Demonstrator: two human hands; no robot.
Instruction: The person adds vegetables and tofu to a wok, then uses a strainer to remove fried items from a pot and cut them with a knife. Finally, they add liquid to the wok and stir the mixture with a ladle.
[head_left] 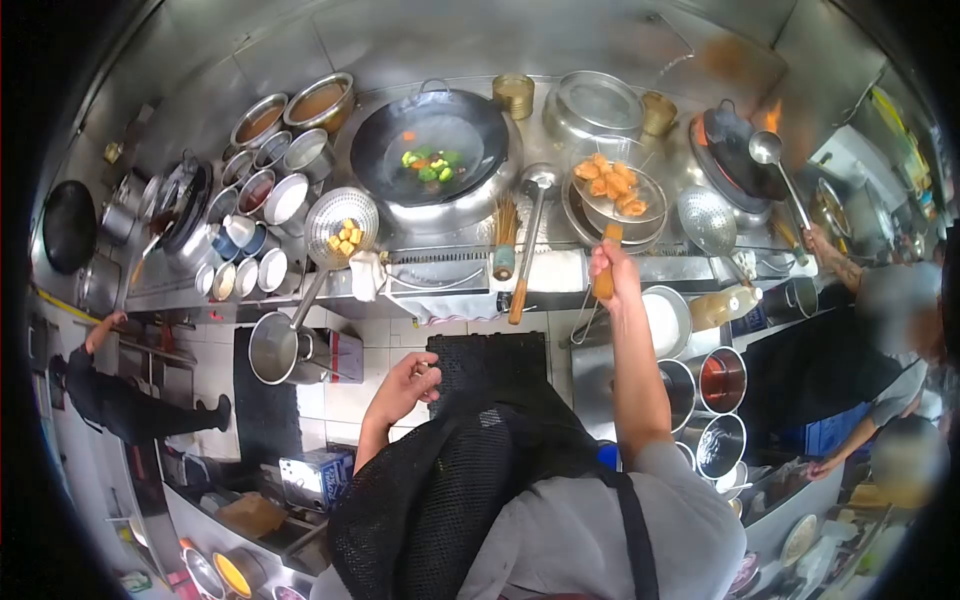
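My right hand (615, 275) grips the wooden handle of a wire strainer (650, 203). Browned fried pieces (612, 184) lie in the strainer, which is over a round metal pot (650, 237) on the counter. In front of my body, above the floor mat, my left hand (403, 388) hangs in the air with its fingers loosely bent and nothing visible in them. Farther forward, a large wok (385, 150) contains cut green and orange vegetables (434, 165) in liquid. Left of the wok, a perforated ladle (328, 215) carries yellow cubes (346, 238).
A long-handled ladle (537, 195) and a bamboo brush (505, 240) lie between wok and strainer. Seasoning containers (287, 197) crowd the left. At right, a co-worker's hand (822, 247) holds a ladle (768, 150) by a wok with flames. Another person (130, 395) stands far left.
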